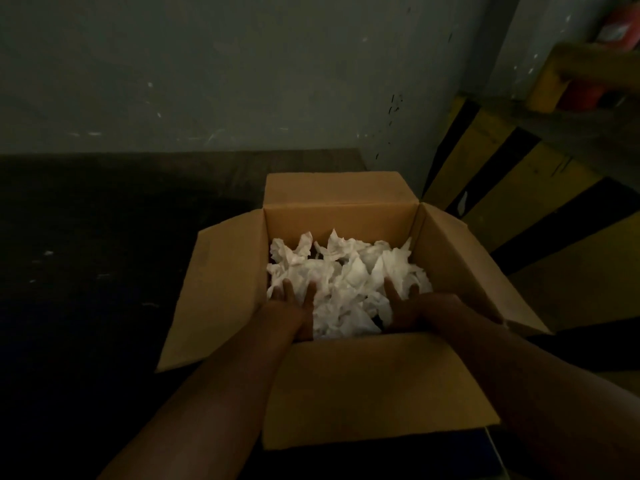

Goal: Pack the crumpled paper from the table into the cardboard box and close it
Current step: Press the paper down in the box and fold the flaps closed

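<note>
Here, surroundings: a dark bench (104,237) carries the scene and runs back to a grey-green wall (207,71) flecked with pale marks; light is dim throughout.
Right side: yellow-and-black striped boards (502,174) slant down past the bench's right edge, with a blurred red object (613,29) above them in the top corner; what it is cannot be told.
Obstructions: nothing lies over the box mouth; only the two forearms cross its near rim.
Container: a cardboard box (228,289) stands at the right end of the bench, close to the far edge, with all four flaps open, the far one upright, the left and right ones splayed outward, the near one folded down toward the person.
Contents: crumpled paper (349,275), white, lies heaped inside the box and covers what shows of its floor; none is visible on the bench.
Left hand (294,303): inside the box at the near left, fingers (288,289) spread and pressed flat on the paper, gripping nothing.
Right hand (412,306): inside at the near right, fingers likewise spread apart, resting on the paper, holding nothing.
</note>
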Available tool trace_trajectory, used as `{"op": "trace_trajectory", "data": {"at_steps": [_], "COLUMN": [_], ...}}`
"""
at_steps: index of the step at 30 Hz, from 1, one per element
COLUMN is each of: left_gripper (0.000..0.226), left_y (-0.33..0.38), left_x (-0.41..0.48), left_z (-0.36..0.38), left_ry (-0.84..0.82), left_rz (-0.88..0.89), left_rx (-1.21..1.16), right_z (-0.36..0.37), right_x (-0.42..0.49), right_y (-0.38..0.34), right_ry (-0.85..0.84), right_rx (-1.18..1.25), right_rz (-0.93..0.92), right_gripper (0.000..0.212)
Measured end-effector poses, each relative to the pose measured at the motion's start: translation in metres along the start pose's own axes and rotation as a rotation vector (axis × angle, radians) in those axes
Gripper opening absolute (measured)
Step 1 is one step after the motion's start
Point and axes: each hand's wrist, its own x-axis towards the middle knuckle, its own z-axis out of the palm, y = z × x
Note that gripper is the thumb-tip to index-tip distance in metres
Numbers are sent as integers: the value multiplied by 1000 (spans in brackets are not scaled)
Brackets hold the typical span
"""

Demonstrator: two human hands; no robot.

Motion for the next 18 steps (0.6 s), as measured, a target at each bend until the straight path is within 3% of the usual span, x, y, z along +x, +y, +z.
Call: {"op": "trace_trajectory", "data": {"at_steps": [3,10,15,18], "left_gripper": [112,148,134,117], "left_y": [1,-1,11,14], "left_x": [-5,-22,5,21], "left_z": [-12,-74,-56,-29], "left_ry": [-16,70,220,136], "left_rz": [4,111,185,144], "left_rx": [6,17,-154,-202], "right_z": [-10,-71,-55,-18], "right_x": [-8,-35,-21,2], "right_y": [1,0,-8,-7], "right_ry": [2,97,258,194], "right_rx": [-15,-92,-47,-10], "right_rz": [-8,-104,-189,-189], "right_gripper": [116,161,143,126]}}
